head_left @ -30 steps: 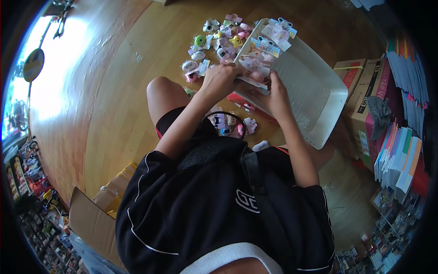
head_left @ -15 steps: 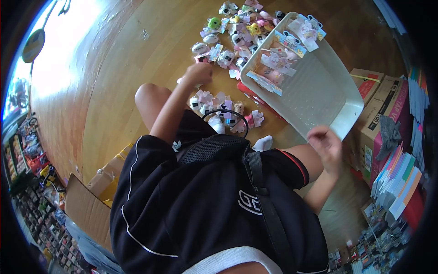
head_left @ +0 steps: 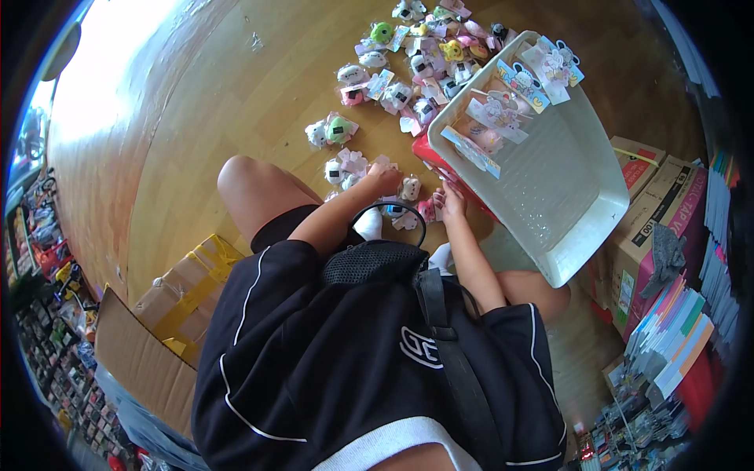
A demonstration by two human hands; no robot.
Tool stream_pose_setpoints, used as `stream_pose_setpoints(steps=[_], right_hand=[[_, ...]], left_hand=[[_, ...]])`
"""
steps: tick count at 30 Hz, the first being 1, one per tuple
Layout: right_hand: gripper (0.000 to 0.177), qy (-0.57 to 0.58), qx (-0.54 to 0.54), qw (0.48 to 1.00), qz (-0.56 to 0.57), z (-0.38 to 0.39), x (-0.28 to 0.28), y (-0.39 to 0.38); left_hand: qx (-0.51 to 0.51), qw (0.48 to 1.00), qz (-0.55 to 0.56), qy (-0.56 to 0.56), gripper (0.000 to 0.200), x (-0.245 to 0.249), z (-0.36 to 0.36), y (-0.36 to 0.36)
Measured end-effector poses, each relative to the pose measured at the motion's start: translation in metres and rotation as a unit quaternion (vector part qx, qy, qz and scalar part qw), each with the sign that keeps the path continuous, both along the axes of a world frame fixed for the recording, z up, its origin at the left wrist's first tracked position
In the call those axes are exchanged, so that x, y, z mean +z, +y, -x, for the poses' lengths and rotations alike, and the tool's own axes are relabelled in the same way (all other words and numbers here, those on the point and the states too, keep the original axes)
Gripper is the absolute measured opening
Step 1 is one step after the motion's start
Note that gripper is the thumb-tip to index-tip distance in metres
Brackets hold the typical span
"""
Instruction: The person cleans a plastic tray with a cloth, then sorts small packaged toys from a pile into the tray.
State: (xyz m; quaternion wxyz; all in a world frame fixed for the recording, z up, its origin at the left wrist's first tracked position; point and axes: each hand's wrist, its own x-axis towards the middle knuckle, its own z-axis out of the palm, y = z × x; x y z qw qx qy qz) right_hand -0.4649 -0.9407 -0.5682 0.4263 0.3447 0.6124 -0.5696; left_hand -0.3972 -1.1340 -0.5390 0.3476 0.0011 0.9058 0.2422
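Observation:
My left hand (head_left: 384, 180) reaches down into the near cluster of small packaged plush toys. Its fingers are curled in, and what they hold, if anything, is hidden. White plush toys (head_left: 334, 170) with pale pink tags lie just left of it, and a beige plush toy (head_left: 409, 188) sits to its right. My right hand (head_left: 452, 202) is low beside the red thing under the tub, its fingers closed at the edge of a pink plush toy (head_left: 427, 209). Two more toys, one white and one green plush toy (head_left: 340, 129), lie together farther out.
A large pile of bagged plush toys (head_left: 420, 67) covers the floor ahead. A white plastic tub (head_left: 550, 271) stands tilted at the right, with several carded items along its left side. Cardboard boxes (head_left: 656, 212) and stacked papers (head_left: 671, 334) are at the right; a taped carton (head_left: 184, 294) stands left.
My left hand has moved right and nearer, from the white and green toys to the near cluster. My right hand has come from above my knee across to the pink toy.

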Motion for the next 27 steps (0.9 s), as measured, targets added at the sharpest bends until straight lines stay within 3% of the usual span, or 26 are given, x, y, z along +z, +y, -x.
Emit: stream_pose_setpoints(steps=[1,4,9,11,12,13,15,16,17,19,21,23,24,25,27], right_hand=[[0.016,0.025,-0.020,0.999,0.013,0.004,-0.001,-0.003],[0.009,-0.030,0.043,0.999,-0.010,-0.006,0.007,0.007],[0.010,-0.095,0.113,0.989,0.016,-0.006,0.093,0.012],[0.009,-0.059,0.152,0.987,0.007,-0.006,0.129,0.012],[0.008,0.053,0.239,0.969,0.026,-0.007,0.143,0.011],[0.009,0.165,0.323,0.931,0.045,-0.007,0.160,0.007],[0.009,0.406,0.439,0.801,0.023,0.002,0.222,-0.018],[0.010,0.446,0.487,0.750,0.022,0.007,0.242,-0.030],[0.010,0.451,0.483,0.750,0.024,0.011,0.252,-0.038],[0.014,0.667,0.513,0.535,0.077,0.019,0.265,-0.054],[0.019,0.682,0.526,0.501,0.090,0.028,0.270,-0.067],[0.019,0.752,0.501,0.406,0.139,0.035,0.271,-0.085],[0.021,0.769,0.495,0.381,0.138,0.037,0.275,-0.092],[0.021,0.773,0.490,0.378,0.142,0.038,0.280,-0.098],[0.027,0.784,0.492,0.340,0.164,0.040,0.290,-0.110]], left_hand=[[0.061,0.998,-0.015,0.019,0.021,0.002,0.003,-0.004],[0.072,0.997,0.004,0.004,0.023,0.008,0.010,-0.011],[0.089,0.996,-0.028,0.001,0.029,0.015,0.026,-0.020],[0.038,0.995,-0.029,-0.083,0.032,0.034,0.042,-0.027],[0.003,0.993,-0.074,-0.094,0.034,0.044,0.049,-0.034],[0.058,0.960,-0.168,-0.217,0.038,0.063,0.054,-0.042],[0.162,0.887,-0.284,-0.326,0.049,0.107,0.057,-0.051],[0.203,0.857,-0.324,-0.345,0.057,0.138,0.057,-0.059],[0.243,0.825,-0.362,-0.360,0.064,0.167,0.056,-0.068],[0.340,0.808,-0.354,-0.325,0.073,0.206,0.045,-0.087],[0.373,0.821,-0.330,-0.280,0.077,0.239,0.028,-0.105],[0.370,0.812,-0.371,-0.257,0.070,0.266,0.016,-0.115],[0.413,0.815,-0.365,-0.177,0.063,0.283,0.010,-0.110],[0.451,0.813,-0.357,-0.096,0.057,0.296,0.009,-0.108],[0.406,0.830,-0.375,-0.067,0.046,0.304,0.015,-0.111]])
